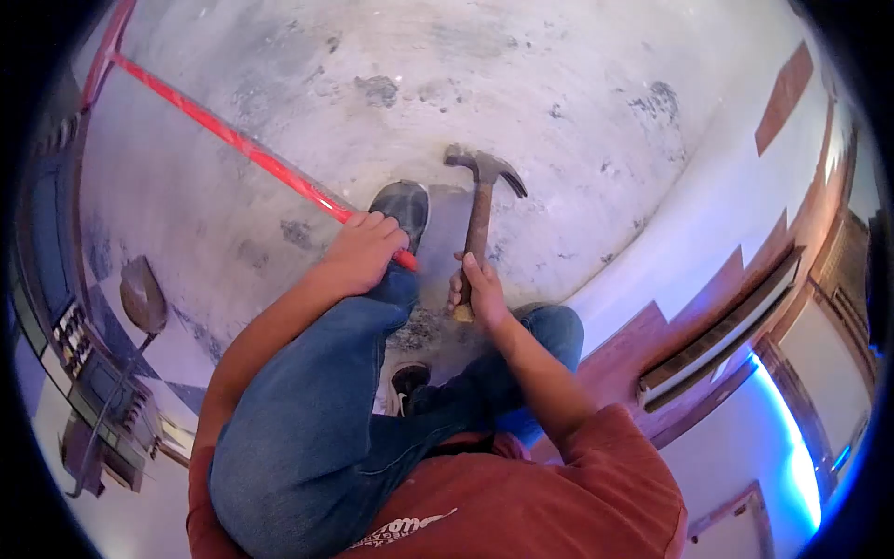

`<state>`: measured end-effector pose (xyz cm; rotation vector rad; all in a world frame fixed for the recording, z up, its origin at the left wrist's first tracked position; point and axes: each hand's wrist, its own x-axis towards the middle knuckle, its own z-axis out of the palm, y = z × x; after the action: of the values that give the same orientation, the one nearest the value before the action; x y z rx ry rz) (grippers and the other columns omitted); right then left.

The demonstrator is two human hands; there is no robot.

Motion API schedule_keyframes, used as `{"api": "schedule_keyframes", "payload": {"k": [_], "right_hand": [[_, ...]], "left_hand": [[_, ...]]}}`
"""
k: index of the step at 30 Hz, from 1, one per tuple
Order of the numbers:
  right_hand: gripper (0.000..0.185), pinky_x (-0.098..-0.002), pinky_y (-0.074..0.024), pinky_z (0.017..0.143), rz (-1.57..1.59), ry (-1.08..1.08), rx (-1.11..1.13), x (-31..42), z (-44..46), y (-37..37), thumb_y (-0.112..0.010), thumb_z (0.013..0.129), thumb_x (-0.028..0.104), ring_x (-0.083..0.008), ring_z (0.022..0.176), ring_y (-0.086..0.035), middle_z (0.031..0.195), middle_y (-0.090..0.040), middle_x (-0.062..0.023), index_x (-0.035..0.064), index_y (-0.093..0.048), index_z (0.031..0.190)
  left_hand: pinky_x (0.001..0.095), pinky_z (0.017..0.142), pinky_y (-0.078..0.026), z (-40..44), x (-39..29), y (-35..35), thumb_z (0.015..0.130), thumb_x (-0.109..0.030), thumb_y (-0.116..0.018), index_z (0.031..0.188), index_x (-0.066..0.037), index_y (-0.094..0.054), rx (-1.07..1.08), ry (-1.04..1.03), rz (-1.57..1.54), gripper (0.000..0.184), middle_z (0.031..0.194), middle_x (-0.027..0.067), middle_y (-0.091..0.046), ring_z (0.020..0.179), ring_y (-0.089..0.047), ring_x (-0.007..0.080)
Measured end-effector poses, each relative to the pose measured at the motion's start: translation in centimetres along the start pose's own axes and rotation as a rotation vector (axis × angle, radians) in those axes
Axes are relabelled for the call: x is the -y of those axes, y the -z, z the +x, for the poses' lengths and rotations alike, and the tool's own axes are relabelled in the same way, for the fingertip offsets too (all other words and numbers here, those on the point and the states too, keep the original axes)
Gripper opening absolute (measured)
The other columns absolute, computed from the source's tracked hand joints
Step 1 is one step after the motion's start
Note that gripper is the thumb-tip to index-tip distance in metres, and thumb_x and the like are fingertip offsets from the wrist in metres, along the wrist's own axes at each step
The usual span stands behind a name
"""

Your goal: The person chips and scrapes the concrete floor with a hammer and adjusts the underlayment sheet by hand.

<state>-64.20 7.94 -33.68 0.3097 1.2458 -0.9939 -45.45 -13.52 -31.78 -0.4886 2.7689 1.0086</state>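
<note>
My left hand (365, 250) is closed around the near end of a long, straight red bar (247, 147), just above my raised knee. The bar slants away to the upper left. In my right hand (480, 289) is a claw hammer (479, 210), gripped low on its worn brown handle. Its dark metal head points away from me, with the claw curving to the right. A dark shoe (402, 203) shows beside my left hand, partly covered by it. The hammer head is apart from the bar.
A whitish, stained surface (559, 112) with dark patches spreads ahead. A round-ended tool with a long thin handle (142, 293) lies at the left. To the right are reddish-brown patches on a pale wall (643, 270), a dark ledge (722, 331) and a blue light strip (787, 429).
</note>
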Motion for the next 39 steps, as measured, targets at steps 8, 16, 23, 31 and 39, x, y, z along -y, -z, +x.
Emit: {"api": "schedule_keyframes", "payload": {"k": [8, 16, 23, 31, 39], "right_hand": [[0.044, -0.0404, -0.0557, 0.055, -0.094, 0.171, -0.026, 18.2, 11.4, -4.4, -0.064, 0.108, 0.047, -0.0224, 0.061, -0.062, 0.077, -0.062, -0.0076, 0.0056, -0.060, 0.094], [0.041, -0.0383, -0.0528, 0.050, -0.324, 0.253, -0.078, 12.6, 8.9, -2.2, -0.057, 0.111, 0.051, -0.0206, 0.056, -0.059, 0.074, -0.059, -0.0065, 0.0103, -0.054, 0.108], [0.041, -0.0363, -0.0540, 0.054, -0.147, -0.034, -0.131, -5.3, -3.9, 3.0, -0.061, 0.110, 0.047, -0.0206, 0.059, -0.063, 0.078, -0.060, -0.0059, 0.0091, -0.054, 0.122], [0.039, -0.0367, -0.0540, 0.054, -0.006, 0.213, -0.183, 4.3, 4.2, -1.6, -0.062, 0.109, 0.048, -0.0193, 0.059, -0.061, 0.077, -0.060, -0.0050, 0.0091, -0.058, 0.114], [0.046, -0.0401, -0.0567, 0.054, 0.074, 0.294, -0.138, 13.1, 8.2, -2.5, -0.066, 0.106, 0.051, -0.0211, 0.059, -0.063, 0.078, -0.062, -0.0086, 0.0081, -0.054, 0.118]], "left_hand": [[0.0413, 0.092, -0.043, -0.2, -0.3, -0.2, 0.091, -0.018, -0.063, 0.102, -0.014, -0.067, -0.036, 0.003, 0.081, 0.012, 0.098, 0.0047, -0.059, 0.102, -0.058, 0.0254], [0.0409, 0.093, -0.044, -0.6, -0.6, 0.1, 0.093, -0.018, -0.059, 0.102, -0.014, -0.067, -0.036, 0.049, -0.003, 0.012, 0.099, 0.0050, -0.060, 0.104, -0.058, 0.0250], [0.0427, 0.095, -0.044, -0.3, -0.6, 0.0, 0.091, -0.016, -0.061, 0.104, -0.013, -0.069, 0.015, 0.061, 0.001, 0.015, 0.100, 0.0060, -0.061, 0.105, -0.059, 0.0269], [0.0428, 0.096, -0.044, 0.2, -0.7, 0.1, 0.086, -0.007, -0.063, 0.104, -0.013, -0.069, 0.057, 0.054, 0.043, 0.021, 0.104, 0.0064, -0.062, 0.107, -0.059, 0.0281], [0.0438, 0.094, -0.044, 0.7, -1.3, 0.5, 0.082, -0.005, -0.065, 0.106, -0.014, -0.069, 0.062, 0.058, 0.051, 0.025, 0.103, 0.0064, -0.062, 0.107, -0.059, 0.0290]]}}
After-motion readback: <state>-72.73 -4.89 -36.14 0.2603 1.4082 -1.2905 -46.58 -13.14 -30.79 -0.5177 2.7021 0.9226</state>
